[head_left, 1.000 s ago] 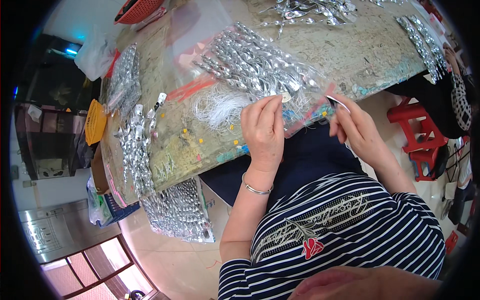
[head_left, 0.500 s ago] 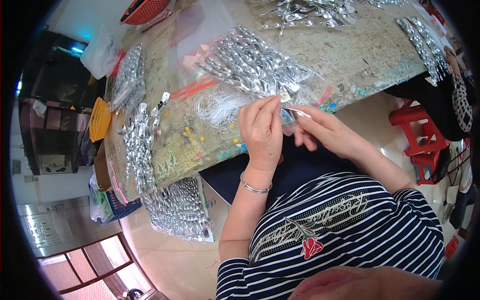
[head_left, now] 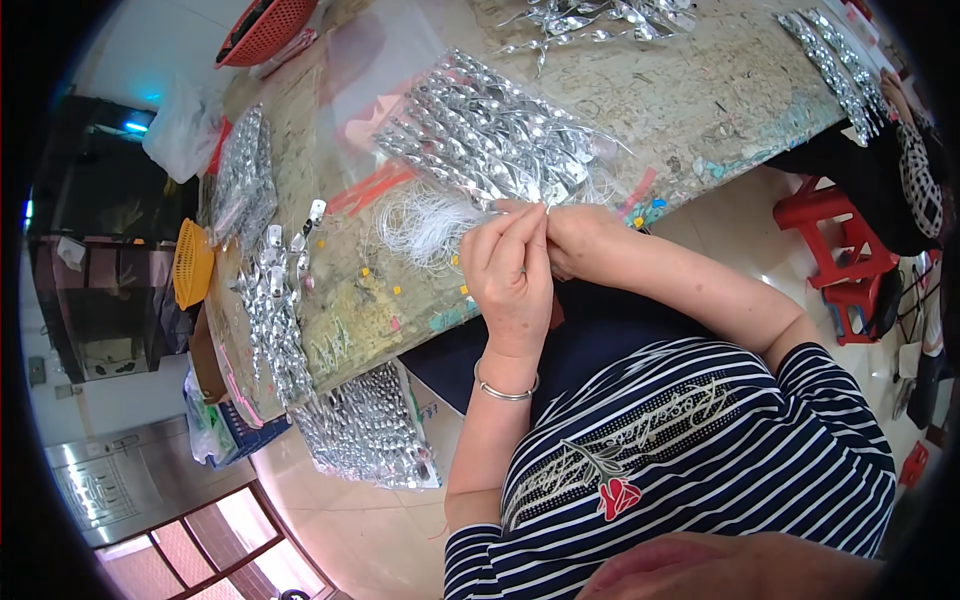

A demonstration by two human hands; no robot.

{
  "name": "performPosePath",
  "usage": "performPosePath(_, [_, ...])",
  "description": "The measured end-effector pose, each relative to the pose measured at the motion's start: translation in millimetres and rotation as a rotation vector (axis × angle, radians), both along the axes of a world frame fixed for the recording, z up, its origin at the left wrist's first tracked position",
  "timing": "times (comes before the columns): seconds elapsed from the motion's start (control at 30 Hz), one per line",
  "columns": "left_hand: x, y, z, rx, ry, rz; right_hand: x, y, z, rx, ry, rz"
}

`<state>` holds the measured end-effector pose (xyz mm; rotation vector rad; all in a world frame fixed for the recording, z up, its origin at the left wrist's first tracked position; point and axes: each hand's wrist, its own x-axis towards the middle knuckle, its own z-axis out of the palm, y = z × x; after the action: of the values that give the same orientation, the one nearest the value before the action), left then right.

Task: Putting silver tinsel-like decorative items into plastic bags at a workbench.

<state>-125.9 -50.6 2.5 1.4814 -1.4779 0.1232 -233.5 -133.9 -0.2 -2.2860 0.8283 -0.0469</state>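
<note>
"Silver twisted strips (head_left: 500, 125) lie at upper centre of the frame, just beyond your hands?"

"Yes, bundled on the worn table (head_left: 690, 85). On your left hand (head_left: 508, 280) the fingertips are drawn together near the strips' lower end. Your right hand (head_left: 592, 240) meets it, its fingers mostly hidden; I can't tell what either grips."

"What could go wrong for you?"

"White strings (head_left: 425, 228) lie loose, left of your hands; a stray loop could snag your fingers and tangle. Farther out, a yellow basket (head_left: 190, 265) sits at frame left."
</note>
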Motion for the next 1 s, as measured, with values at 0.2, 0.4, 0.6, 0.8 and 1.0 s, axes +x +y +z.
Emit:
performPosePath(0.2, [3, -4, -3, -0.057, -0.063, -0.014, -39, -8, -4, -0.271, -0.56, -0.195])
performPosePath(0.4, [1, -7, -2, -0.084, -0.053, -0.013, -25, -33, -27, -0.552, -0.502, -0.248])
performPosePath(0.6, [-1, -6, -9, -0.057, -0.06, -0.052, -6, -34, -42, -0.556, -0.428, -0.232])
performPosePath(0.8, [0, -6, -11, -0.033, -0.068, -0.081, -3, -52, -41, -0.524, -0.377, -0.369])
performPosePath(1.0, [0, -10, -15, -0.026, -0.073, -0.102, -16, -52, -42, -0.485, -0.364, -0.337])
